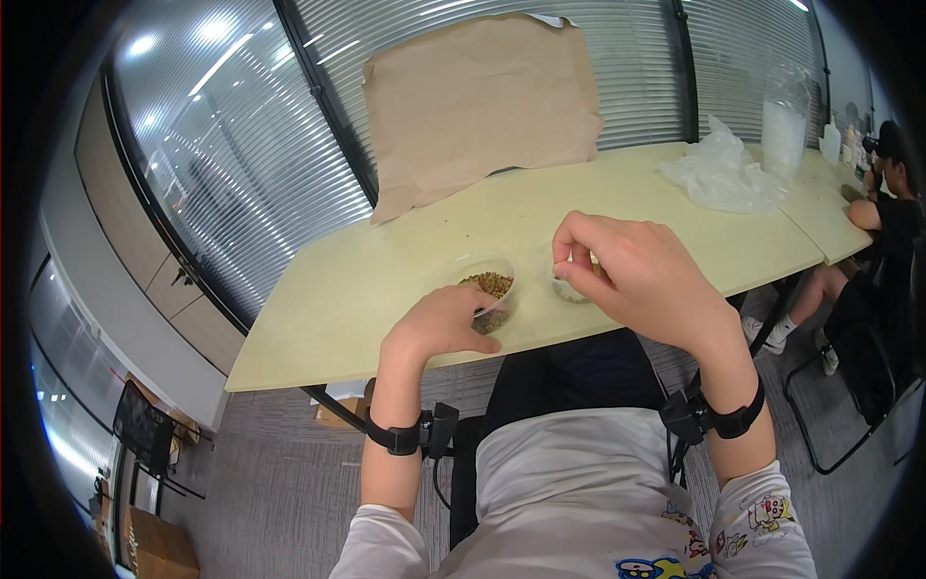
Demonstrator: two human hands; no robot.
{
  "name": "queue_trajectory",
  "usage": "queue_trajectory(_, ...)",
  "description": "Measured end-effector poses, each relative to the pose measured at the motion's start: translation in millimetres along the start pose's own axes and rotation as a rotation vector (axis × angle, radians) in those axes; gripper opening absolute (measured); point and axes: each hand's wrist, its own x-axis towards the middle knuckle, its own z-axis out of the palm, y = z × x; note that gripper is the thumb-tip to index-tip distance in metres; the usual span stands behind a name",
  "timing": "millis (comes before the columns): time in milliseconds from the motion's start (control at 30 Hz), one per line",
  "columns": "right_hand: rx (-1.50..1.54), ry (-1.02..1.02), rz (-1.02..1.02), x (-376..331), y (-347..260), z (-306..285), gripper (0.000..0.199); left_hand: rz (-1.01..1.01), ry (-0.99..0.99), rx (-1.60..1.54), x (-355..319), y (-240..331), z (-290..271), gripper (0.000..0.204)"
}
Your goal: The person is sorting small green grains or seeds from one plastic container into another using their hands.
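A clear round plastic bowl [473,261] of small mixed brown, green and reddish grains [492,285] stands near the table's front edge. At its near left side is my left hand [429,323], with a finger over the rim and the thumb outside, closed on the bowl's wall; the other fingers are hidden. To the right sits a smaller clear container [571,289] with something pale inside, partly covered by my right hand [637,275]. That hand hovers over it, thumb and fingertips pinched together. Whatever they hold is too small to make out.
Brown paper [482,106] leans against the blinds at the back of the pale yellow table [338,280]. Crumpled clear plastic bags [723,169] lie at the far right, beside a tall clear bag of white contents [783,135]. Another person [892,203] sits at the right.
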Motion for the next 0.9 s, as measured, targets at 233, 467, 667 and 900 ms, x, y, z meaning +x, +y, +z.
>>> queue_trajectory(233, -0.004, -0.008, 0.001, -0.3, -0.9, 0.0, 0.009, -0.04, 0.024, -0.009, -1.8, 1.1, 0.1, 0.059)
queue_trajectory(467, -0.014, -0.014, -0.028, -1.3, 3.3, 3.0, 0.012, -0.068, 0.027, -0.012, -0.6, 2.1, 0.1, 0.055)
queue_trajectory(667, -0.018, -0.015, -0.039, -1.3, 3.9, 3.7, 0.012, -0.063, 0.034, 0.015, -1.0, 2.1, 0.1, 0.054)
queue_trajectory(900, -0.021, -0.041, -0.026, -1.5, 4.6, 4.0, 0.012, -0.089, 0.007, 0.025, -0.9, 4.5, -1.2, 0.053)
